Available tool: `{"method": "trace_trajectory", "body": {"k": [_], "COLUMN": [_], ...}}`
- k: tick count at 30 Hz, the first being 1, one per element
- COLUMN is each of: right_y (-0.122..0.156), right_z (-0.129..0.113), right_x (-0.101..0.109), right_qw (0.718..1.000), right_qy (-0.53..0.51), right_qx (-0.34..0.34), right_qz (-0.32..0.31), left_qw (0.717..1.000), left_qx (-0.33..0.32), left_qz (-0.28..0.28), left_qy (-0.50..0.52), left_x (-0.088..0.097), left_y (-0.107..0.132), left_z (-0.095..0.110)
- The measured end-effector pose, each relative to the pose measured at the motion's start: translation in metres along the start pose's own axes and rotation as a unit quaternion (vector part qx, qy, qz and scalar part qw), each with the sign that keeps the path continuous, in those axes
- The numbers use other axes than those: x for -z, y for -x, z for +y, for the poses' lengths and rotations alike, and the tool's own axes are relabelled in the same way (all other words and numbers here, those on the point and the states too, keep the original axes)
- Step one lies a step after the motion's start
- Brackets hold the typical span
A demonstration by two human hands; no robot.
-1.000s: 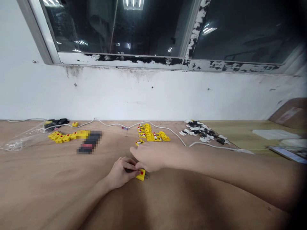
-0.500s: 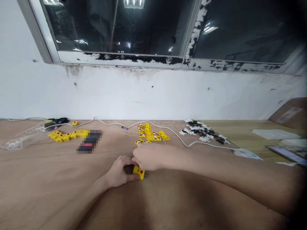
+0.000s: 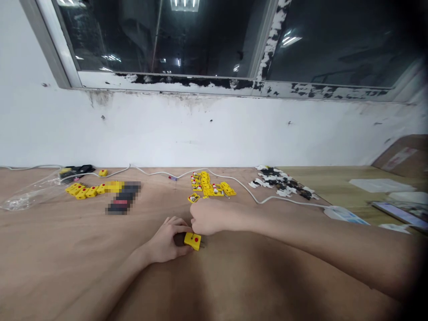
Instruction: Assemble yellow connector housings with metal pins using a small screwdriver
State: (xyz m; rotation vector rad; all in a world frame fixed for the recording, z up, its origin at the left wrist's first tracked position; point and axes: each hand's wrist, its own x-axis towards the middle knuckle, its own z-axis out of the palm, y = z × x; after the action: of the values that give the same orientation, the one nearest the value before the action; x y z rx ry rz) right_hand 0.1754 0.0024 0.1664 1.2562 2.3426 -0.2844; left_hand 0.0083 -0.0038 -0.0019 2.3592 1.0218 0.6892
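Hands close on a yellow connector [image 3: 192, 241] at the edge of a plywood bench [image 3: 67, 240]: the left hand [image 3: 165, 240] clasps its left end between fingers and thumb. The right hand [image 3: 209, 217], curled, sits just beyond the connector, though whether it has hold is unclear. More connectors [image 3: 205, 189] lie well ahead.

**Plywood bench [image 3: 67, 267], its far edge crowded with small parts.**
2 groups of yellow connectors [image 3: 207, 189] sit upper middle of the frame, a plastic bag [image 3: 28, 199] at far left, a white cable [image 3: 237, 186] winding between, black-and-white pieces [image 3: 284, 183] right of center.
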Motion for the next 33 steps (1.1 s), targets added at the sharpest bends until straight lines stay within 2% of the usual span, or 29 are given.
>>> {"method": "trace_trajectory", "body": {"k": [2,6,9,12,18,21,24,27,30,33], "right_y": [0.003,0.009,0.006,0.001,0.001,0.003,0.000,-0.004,-0.005,-0.006], "right_z": [0.002,0.013,0.019,0.018,0.008,0.008,0.010,0.012,0.012,0.008], "right_x": [0.002,0.005,0.001,-0.004,0.000,0.003,0.001,-0.006,-0.009,-0.006], "right_qw": [1.000,0.985,0.975,0.976,0.999,0.994,0.969,0.946,0.958,0.987], "right_qy": [0.015,0.084,0.097,0.098,0.020,0.064,0.143,0.193,0.168,0.086], "right_qx": [0.012,0.136,0.178,0.164,0.047,0.092,0.187,0.233,0.212,0.126], "right_qz": [0.008,0.066,0.094,0.100,-0.006,0.018,0.077,0.116,0.096,0.045], "left_qw": [1.000,1.000,1.000,1.000,1.000,1.000,1.000,1.000,1.000,1.000], "left_qx": [0.004,0.011,0.012,0.005,-0.003,0.001,0.004,0.003,0.001,-0.004], "left_qz": [0.000,0.001,0.001,0.002,-0.002,0.001,0.010,0.013,0.011,0.012], "left_qy": [0.001,0.004,0.004,0.004,0.004,-0.002,-0.001,0.003,0.003,0.003], "left_x": [0.001,0.001,0.000,0.000,0.001,-0.001,-0.002,-0.003,-0.004,-0.003], "left_y": [-0.001,-0.002,-0.003,-0.002,-0.002,-0.001,-0.001,-0.001,-0.001,-0.001], "left_z": [0.001,0.001,0.000,0.000,-0.001,-0.003,-0.004,-0.006,-0.006,-0.005]}}
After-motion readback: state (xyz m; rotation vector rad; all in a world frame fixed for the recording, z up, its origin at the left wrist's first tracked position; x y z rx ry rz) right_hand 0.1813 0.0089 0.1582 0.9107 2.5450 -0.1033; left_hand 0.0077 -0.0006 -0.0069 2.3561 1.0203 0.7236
